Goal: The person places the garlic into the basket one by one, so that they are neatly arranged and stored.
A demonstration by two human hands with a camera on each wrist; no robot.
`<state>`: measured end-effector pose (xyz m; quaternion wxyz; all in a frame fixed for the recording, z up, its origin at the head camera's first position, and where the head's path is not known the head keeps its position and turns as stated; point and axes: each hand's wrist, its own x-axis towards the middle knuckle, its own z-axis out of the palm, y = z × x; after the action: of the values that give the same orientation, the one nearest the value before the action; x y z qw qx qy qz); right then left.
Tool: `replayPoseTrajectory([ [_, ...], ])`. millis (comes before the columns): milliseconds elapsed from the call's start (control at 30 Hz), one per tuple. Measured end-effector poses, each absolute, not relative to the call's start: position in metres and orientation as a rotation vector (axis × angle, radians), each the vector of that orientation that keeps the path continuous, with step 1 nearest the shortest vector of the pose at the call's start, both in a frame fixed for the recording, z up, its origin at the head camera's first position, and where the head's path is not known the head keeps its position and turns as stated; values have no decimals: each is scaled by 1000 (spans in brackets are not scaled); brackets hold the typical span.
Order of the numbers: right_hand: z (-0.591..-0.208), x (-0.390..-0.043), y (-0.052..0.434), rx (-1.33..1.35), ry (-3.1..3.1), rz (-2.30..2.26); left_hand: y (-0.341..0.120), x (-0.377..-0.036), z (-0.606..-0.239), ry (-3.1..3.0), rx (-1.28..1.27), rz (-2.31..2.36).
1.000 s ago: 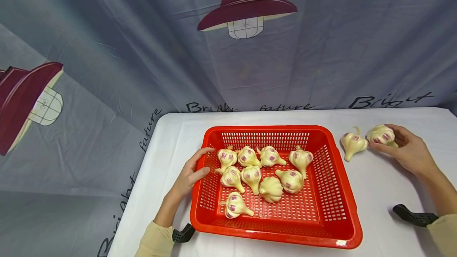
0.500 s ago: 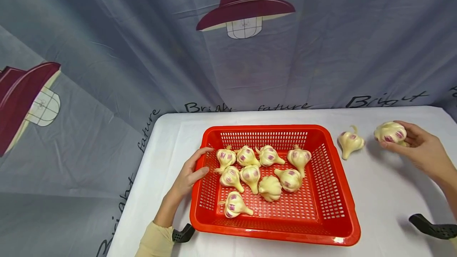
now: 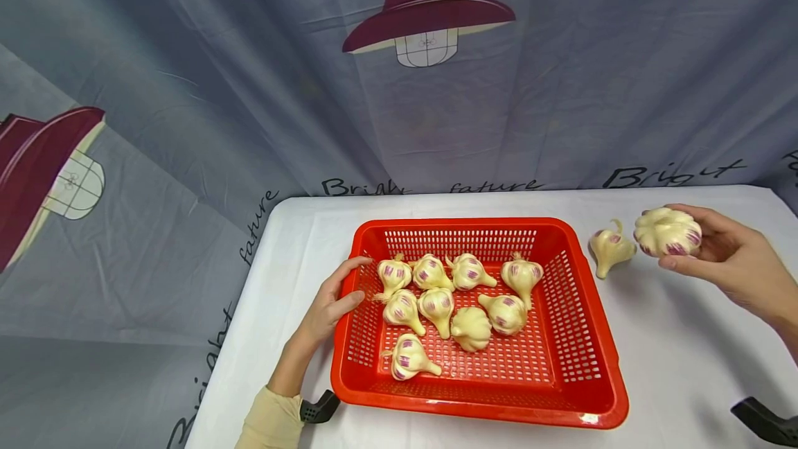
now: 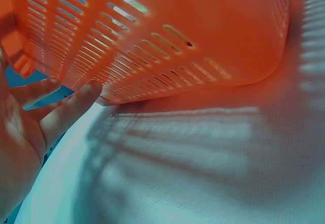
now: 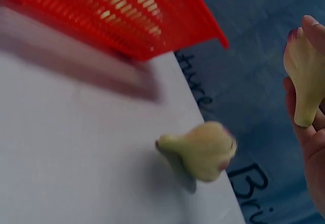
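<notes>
A red plastic basket (image 3: 474,407) with slotted walls holds several garlic bulbs (image 3: 472,329), cream with purple patches. My left hand (image 3: 329,303) holds the basket's left rim, thumb and a fingertip over the edge; in the left wrist view, fingers (image 4: 71,109) lie against the outside of the wall. Raised over the table right of the basket, my right hand (image 3: 738,255) grips one garlic bulb (image 3: 667,233) between thumb and fingers. In the right wrist view, this bulb's stem (image 5: 306,104) points down. Another garlic bulb (image 3: 612,250) lies on the table between the basket and the right hand.
A white cloth covers the table (image 3: 679,366). Behind it and to the left hangs a grey-blue curtain (image 3: 580,89) printed with lamps and lettering. A black curved piece (image 3: 765,421) sits by the right wrist, another black piece (image 3: 320,407) by the left.
My right hand has lifted the garlic bulb off the table, moving right, then back a little left. The remaining table bulb and my left hand on the basket have stayed put.
</notes>
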<state>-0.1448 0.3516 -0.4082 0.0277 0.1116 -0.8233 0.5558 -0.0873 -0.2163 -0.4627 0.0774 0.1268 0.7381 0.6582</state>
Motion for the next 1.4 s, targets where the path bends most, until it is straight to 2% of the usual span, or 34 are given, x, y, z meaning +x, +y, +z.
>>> replayPoseTrajectory([
  [167, -396, -141, 335, 608, -2353, 1980, -216, -87, -462, 2210, 380, 1972],
  [400, -386, -137, 314, 840, -2270, 2174, -216, -87, -463, 2224, 400, 1971],
  [633, -379, -127, 291, 1042, -2422, 2055, -216, -87, -464, 2208, 400, 1977],
  [933, -377, -106, 250, 1134, -2711, 1930, -216, -88, -462, 2214, 386, 1976],
  [1167, -384, -101, 217, 1293, -2768, 1980, -217, -88, -464, 2203, 390, 1983],
  [1400, -394, -98, 197, 1398, -2902, 1731, -217, -88, -463, 2213, 388, 1976],
])
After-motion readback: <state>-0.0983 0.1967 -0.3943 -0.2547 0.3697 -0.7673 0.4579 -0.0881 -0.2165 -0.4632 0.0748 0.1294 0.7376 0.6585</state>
